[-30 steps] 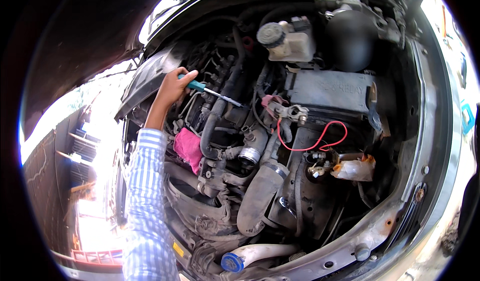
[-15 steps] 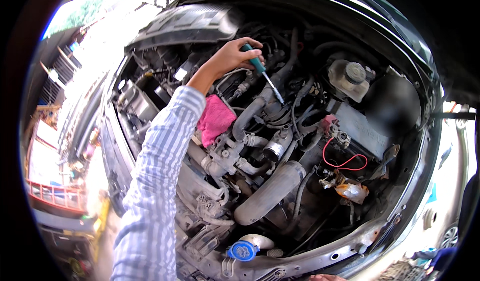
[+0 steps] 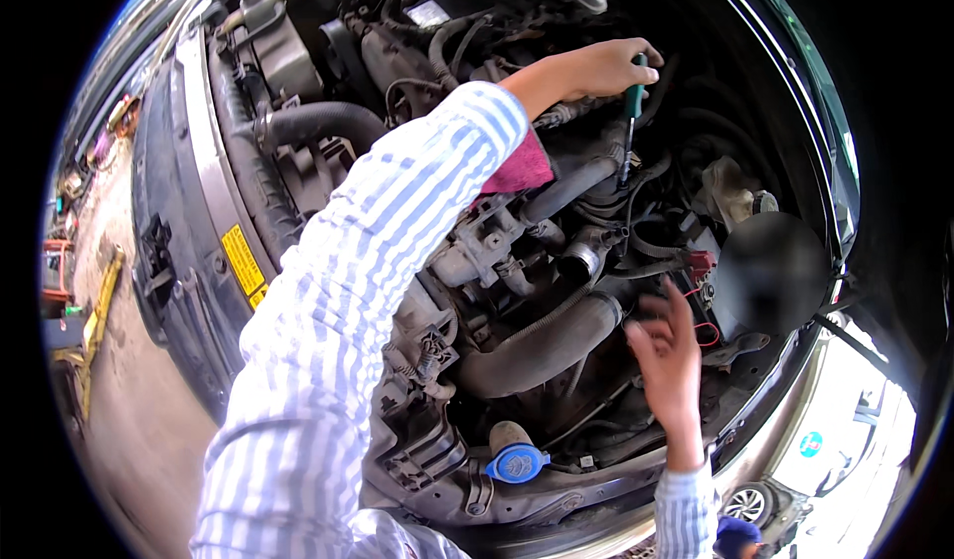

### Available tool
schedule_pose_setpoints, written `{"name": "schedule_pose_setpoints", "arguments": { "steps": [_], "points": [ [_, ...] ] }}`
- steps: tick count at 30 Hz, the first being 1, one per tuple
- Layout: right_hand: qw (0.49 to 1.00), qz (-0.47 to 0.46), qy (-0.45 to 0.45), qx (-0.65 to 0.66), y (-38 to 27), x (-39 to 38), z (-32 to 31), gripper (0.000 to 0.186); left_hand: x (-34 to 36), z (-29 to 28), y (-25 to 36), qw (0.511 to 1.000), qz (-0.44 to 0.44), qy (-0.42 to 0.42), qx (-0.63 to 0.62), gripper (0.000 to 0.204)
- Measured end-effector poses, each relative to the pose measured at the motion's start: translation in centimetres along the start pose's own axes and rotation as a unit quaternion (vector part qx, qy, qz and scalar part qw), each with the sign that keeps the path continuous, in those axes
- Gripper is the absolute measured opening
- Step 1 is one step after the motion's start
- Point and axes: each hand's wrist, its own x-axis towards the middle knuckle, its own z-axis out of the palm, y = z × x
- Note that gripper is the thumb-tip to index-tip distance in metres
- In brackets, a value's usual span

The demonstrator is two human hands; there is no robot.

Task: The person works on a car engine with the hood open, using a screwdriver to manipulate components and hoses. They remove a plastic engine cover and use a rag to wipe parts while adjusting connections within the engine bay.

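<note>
My left hand reaches deep into the engine bay, closed on the green handle of a screwdriver. Its metal shaft points down among hoses beside a thick grey pipe; what the tip touches is too small to make out. Partly behind my left sleeve lies a pink cloth. My right hand, fingers apart and somewhat blurred, holds nothing. It hovers over the right side of the bay, near the red battery terminal cover and the end of a wide ribbed air hose.
A blue cap tops the filler neck at the front edge. At left are a coolant tank, a black hose and a yellow label on the front panel. A whitish fluid reservoir stands at right.
The view has shifted and turned. My right hand has risen from the lower edge into the bay. The screwdriver, still in my left hand, now stands more upright.
</note>
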Motion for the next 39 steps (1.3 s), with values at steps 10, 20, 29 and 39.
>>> {"name": "schedule_pose_setpoints", "arguments": {
  "steps": [10, 20, 29, 39],
  "points": [
    [0.924, -0.07, 0.043, -0.374, 3.0, 9.1, 8.2, 0.099, 1.4, 1.5, -2.4, 0.957, 0.106, 0.184, 0.199, 0.044],
    [0.916, -0.149, 0.046, -0.368, 5.3, 10.3, 7.4, 0.07, 2.0, 1.2, -3.0, 0.972, 0.161, 0.156, 0.064, 0.03],
    [0.889, -0.186, 0.071, -0.413, 5.5, 10.2, 7.7, 0.068, 2.1, -1.2, -1.1, 0.982, 0.126, 0.002, 0.138, 0.033],
    [0.899, -0.167, 0.074, -0.397, 5.1, 10.2, 7.9, 0.072, 1.8, 1.7, 1.6, 0.933, 0.05, 0.12, 0.336, 0.047]
  ]
}}
